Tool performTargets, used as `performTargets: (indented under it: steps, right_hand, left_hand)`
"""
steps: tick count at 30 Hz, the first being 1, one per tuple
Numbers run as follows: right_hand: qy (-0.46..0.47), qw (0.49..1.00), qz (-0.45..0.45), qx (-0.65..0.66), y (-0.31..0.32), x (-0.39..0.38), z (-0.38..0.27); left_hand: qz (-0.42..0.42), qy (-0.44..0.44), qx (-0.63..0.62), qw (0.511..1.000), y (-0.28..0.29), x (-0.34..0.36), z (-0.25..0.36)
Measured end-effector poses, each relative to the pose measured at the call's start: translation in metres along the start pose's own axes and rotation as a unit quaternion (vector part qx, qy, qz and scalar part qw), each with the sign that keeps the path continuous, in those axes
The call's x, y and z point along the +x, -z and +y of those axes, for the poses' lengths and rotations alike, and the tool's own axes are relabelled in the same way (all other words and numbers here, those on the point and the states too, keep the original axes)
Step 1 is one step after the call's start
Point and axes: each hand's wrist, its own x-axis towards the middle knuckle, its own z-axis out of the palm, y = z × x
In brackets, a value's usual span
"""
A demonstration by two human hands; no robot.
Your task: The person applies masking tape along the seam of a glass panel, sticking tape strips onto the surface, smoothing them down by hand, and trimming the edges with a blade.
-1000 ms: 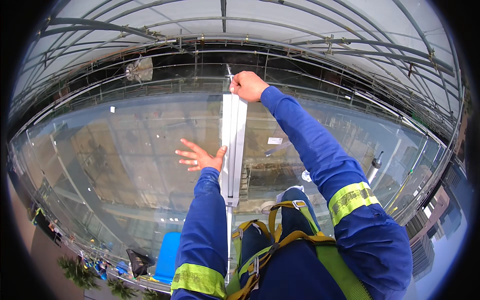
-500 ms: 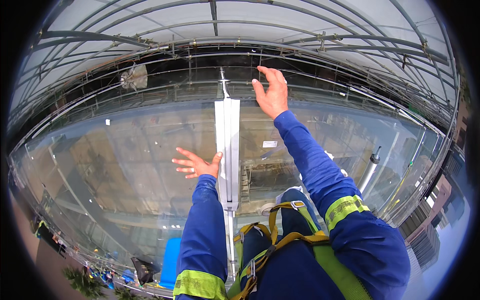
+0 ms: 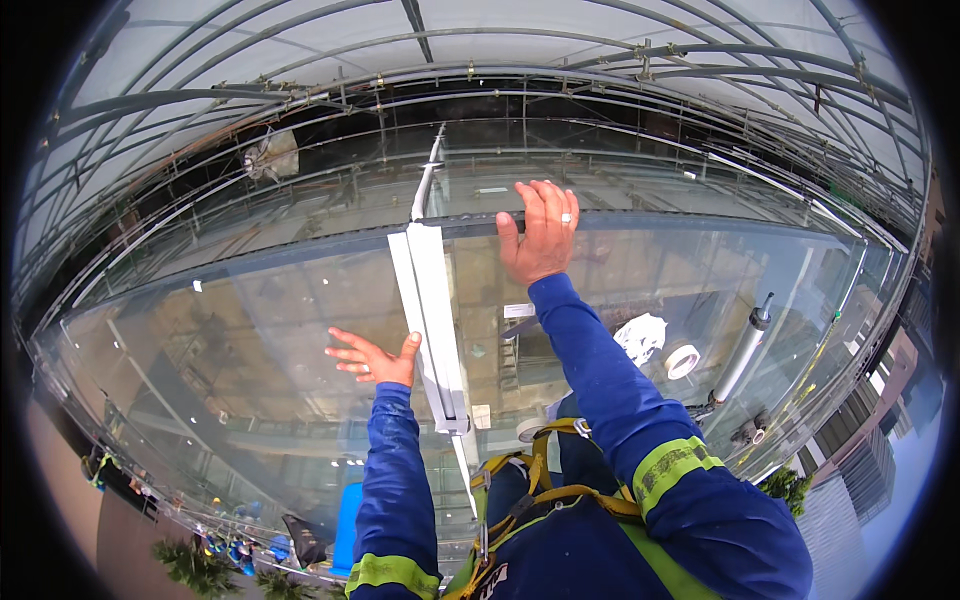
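A long white channel-shaped strip (image 3: 441, 345) lies along the joint between glass panels, tilted slightly. My left hand (image 3: 382, 360) is open just left of it, fingers spread, the thumb at or very near the strip's side; contact is unclear. To the right of the strip, my right hand (image 3: 543, 235) rests over the dark edge (image 3: 640, 220) of the glass, its fingers stretched over it and the thumb apart. Neither hand visibly holds anything. Beyond the strip's far end, a narrow pale strand (image 3: 426, 190) continues along the joint.
On the glass to the right are a sealant gun (image 3: 742, 355), a roll of white tape (image 3: 682, 361) and crumpled white paper or cloth (image 3: 640, 338). Scaffold tubes (image 3: 560, 62) span the far side. A yellow-green harness (image 3: 540, 470) crosses my body. People (image 3: 235, 552) stand far below left.
My right hand has come nearer and down onto the glass edge. In view, the strip now leans, its far end further left. The tape roll and crumpled white piece have come into sight.
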Motion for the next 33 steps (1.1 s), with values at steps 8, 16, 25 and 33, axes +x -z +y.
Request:
performTargets:
  steps: [8, 16, 25, 33]
  right_hand:
    - [0.011, 1.000, 0.008, -0.018, -0.001, 0.001, -0.001]
    - [0.012, 0.999, -0.008, -0.032, -0.003, 0.000, -0.001]
    - [0.002, 0.999, -0.033, -0.034, 0.000, 0.003, -0.007]
    - [-0.004, 0.998, -0.032, -0.055, -0.001, 0.004, -0.009]
  left_hand:
    - [0.001, -0.006, -0.018, 1.000, -0.002, 0.001, -0.003]
    - [-0.005, -0.003, -0.018, 1.000, 0.000, 0.000, 0.000]
    - [0.002, 0.007, -0.015, 1.000, -0.003, 0.000, 0.000]
    - [-0.007, 0.014, -0.010, 1.000, -0.001, 0.000, 0.006]
